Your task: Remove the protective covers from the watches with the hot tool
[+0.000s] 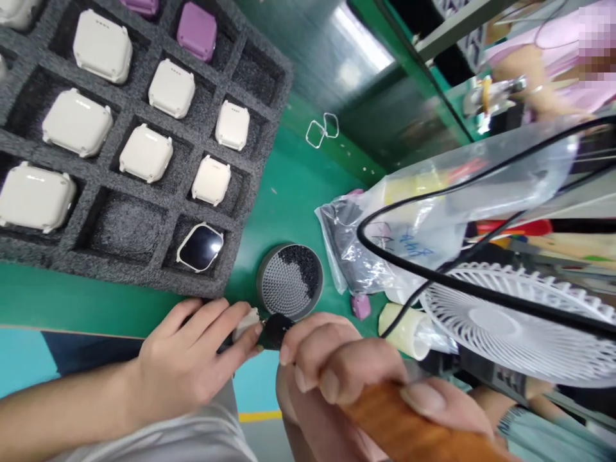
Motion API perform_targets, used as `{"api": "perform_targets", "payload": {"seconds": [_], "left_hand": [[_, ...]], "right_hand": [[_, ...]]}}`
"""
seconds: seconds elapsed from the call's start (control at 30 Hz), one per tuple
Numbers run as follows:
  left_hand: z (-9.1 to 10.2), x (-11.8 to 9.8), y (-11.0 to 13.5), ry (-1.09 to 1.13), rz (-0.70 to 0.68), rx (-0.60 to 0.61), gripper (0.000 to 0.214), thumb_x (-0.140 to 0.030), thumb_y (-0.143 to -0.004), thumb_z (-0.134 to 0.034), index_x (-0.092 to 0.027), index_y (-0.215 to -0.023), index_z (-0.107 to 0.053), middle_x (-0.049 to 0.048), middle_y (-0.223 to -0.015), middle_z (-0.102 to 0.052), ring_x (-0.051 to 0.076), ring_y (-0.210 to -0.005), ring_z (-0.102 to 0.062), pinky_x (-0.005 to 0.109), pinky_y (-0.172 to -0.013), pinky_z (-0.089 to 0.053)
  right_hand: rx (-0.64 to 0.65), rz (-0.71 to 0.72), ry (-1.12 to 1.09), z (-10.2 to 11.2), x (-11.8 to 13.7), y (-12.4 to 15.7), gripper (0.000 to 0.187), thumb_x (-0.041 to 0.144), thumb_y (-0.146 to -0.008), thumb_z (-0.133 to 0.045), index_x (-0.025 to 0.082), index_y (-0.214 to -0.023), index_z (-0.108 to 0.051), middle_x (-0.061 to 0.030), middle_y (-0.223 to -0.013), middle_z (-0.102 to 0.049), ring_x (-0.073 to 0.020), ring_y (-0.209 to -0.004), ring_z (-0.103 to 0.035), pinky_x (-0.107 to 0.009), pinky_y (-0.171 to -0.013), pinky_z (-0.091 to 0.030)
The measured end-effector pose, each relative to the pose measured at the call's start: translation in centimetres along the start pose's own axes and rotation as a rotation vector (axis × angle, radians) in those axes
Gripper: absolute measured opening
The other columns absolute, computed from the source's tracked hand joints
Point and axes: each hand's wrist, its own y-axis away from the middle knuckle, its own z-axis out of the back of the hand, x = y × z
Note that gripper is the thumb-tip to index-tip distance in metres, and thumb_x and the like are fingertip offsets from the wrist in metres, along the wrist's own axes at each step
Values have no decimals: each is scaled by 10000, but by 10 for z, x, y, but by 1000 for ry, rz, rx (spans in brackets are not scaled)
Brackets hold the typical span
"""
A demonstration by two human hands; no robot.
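Observation:
My left hand (192,356) is closed on a small whitish watch case (245,324) at the front edge of the green bench. Its fingers cover most of the case. My right hand (346,359) grips a screwdriver with an orange-brown handle (404,423) and a black nose (278,330). The nose points at the watch case; fingers hide where the thin metal bit meets it. Just beyond both hands stands a round grey dish (289,282) with a perforated-looking bottom and tiny black pieces, probably screws.
A dark foam tray (139,273) holds several white watch cases (171,88) and a purple one (197,31). Two thin frames (315,133), a plastic bag (385,224), a black cable (409,260), a tape roll (404,330) and a white fan (505,321) lie rightward. Other people sit nearby.

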Motion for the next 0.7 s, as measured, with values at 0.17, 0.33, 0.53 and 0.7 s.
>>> {"api": "perform_targets", "payload": {"seconds": [0.17, 0.33, 0.53, 0.7], "left_hand": [[1, 3, 5, 2, -78, 4, 301, -326, -1031, -624, -201, -1279, -740, 51, -1466, -669, 285, -1267, -625, 454, -990, -456], [1, 1, 2, 21, -75, -2, 220, -224, -1022, -603, -195, -1177, -756, 63, -1303, -747, 271, -1175, -665, 464, -996, -456], [1, -3, -1, 50, 21, -11, 105, -272, -988, -697, -179, -1015, -736, 78, -1275, -750, 272, -1146, -675, 453, -954, -457], [2, -2, 2, 88, 20, 17, 111, -185, -994, -639, -203, -1021, -745, 31, -1308, -748, 256, -1161, -676, 455, -971, -451]], "right_hand": [[-407, 169, 43, -7, -2, 4, 243, 383, -1030, -436, 254, -1194, -560, 65, -777, -589, -109, -492, -540, -316, -408, -488], [-192, 10, 64, 9, 5, -4, 279, 470, -1009, -491, 284, -1193, -588, 53, -786, -607, -151, -591, -619, -369, -503, -561], [-152, 147, 13, 31, -11, 5, 312, 441, -1036, -403, 270, -1228, -579, 54, -754, -555, -129, -515, -580, -323, -434, -529], [16, 81, -27, 45, -18, 10, 324, 470, -1049, -351, 373, -1274, -564, 51, -739, -544, -155, -533, -593, -364, -461, -554]]}}
